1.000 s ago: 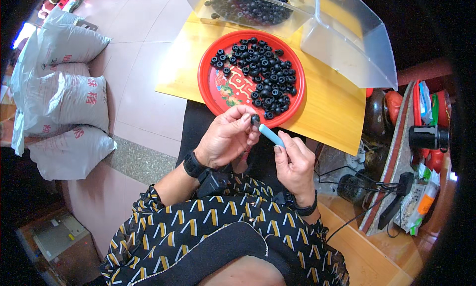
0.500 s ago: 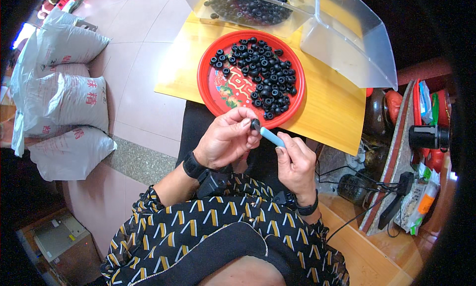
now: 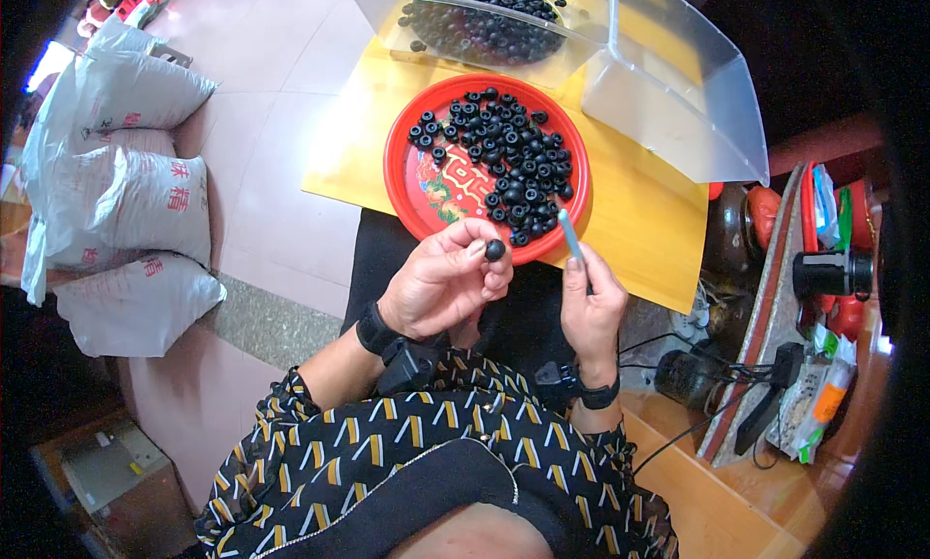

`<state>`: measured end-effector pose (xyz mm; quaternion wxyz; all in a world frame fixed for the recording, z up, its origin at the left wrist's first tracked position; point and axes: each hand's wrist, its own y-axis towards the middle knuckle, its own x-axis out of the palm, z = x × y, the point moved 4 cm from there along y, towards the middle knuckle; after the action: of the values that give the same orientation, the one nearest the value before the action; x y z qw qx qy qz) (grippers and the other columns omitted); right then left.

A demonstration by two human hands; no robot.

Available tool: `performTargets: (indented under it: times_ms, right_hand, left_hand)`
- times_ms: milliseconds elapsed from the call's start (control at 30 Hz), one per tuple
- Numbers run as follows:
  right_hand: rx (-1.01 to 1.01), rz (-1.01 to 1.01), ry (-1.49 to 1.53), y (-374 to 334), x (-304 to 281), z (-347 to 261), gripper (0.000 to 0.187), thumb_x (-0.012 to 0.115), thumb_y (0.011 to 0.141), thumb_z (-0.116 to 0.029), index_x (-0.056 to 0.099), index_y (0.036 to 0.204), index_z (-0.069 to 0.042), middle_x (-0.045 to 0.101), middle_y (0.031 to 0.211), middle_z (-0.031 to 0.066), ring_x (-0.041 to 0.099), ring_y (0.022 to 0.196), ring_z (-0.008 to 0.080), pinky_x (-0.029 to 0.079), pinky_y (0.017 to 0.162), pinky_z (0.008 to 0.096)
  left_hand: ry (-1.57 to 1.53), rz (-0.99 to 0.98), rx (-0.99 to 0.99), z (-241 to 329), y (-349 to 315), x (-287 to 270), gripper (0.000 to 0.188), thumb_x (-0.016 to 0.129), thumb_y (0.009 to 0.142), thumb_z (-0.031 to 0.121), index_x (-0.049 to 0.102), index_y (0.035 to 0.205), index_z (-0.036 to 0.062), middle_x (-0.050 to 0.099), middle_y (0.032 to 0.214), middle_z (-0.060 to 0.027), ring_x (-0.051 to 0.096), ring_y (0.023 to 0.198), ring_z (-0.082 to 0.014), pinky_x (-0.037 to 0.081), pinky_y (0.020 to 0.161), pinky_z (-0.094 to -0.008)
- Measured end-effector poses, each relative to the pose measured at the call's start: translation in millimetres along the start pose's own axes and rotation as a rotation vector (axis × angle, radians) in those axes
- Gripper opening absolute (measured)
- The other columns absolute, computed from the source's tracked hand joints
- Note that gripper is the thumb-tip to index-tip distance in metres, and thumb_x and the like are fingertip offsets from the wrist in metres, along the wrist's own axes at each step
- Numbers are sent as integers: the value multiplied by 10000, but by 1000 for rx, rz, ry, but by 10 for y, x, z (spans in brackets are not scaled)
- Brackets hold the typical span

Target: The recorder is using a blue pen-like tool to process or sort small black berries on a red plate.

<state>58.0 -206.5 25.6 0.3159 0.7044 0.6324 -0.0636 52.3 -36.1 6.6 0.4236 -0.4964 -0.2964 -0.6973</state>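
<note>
Between the thumb and fingers of my left hand (image 3: 448, 276) is a small round black rubber-like part (image 3: 495, 250), its smooth domed side showing. My right hand (image 3: 593, 302) grips a slim light-blue stick-like tool (image 3: 569, 233), tip pointing up and away, apart from the black part. Just beyond both hands lies a red round tray (image 3: 401, 178) with a printed pattern. Many similar black parts (image 3: 513, 138) are heaped on it, several showing a ringed hole. The lower end of the tool is hidden in my right fingers.
The tray rests on a yellow board (image 3: 639, 232). Behind it, a clear plastic bin (image 3: 572, 67) holds more black parts, and another clear bin (image 3: 678, 104) stands right. White sacks (image 3: 145, 196) are stacked at left. Cables, jars and a black cylinder (image 3: 831, 273) crowd the right.
The blue tool has pulled away from the black part and swung upright as my right hand moved right. In my left fingers the black part now shows its domed side.
</note>
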Motion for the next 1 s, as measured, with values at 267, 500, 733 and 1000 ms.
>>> performTargets:
  times_ms: [267,500,733,1000]
  right_hand:
    - [416,-396,820,9,288,-186,323,636,827,-151,521,1038,66,607,790,46,586,701,88,492,633,216]
    - [503,-426,934,6,147,-92,232,590,860,-134,546,1007,40,589,778,21,551,674,76,461,611,203]
    - [465,-67,677,97,-70,339,176,530,892,-164,576,938,0,485,662,-49,379,529,8,296,462,161]
    - [412,99,504,99,-76,823,175,479,914,-174,551,907,-15,461,658,-33,370,507,13,284,440,151]
  left_hand:
    - [108,114,-88,-115,17,50,126,546,862,82,542,980,39,579,859,-57,545,717,-136,439,635,-252]
    - [226,114,-170,-186,70,72,119,548,856,75,544,971,47,569,870,-50,537,739,-145,434,649,-273]
    - [452,96,-42,211,527,355,96,554,848,92,543,926,37,553,729,-44,528,613,-140,417,557,-252]
    - [517,320,173,1456,1692,488,343,465,913,189,339,1123,-51,478,1060,-191,554,921,-242,495,800,-300]
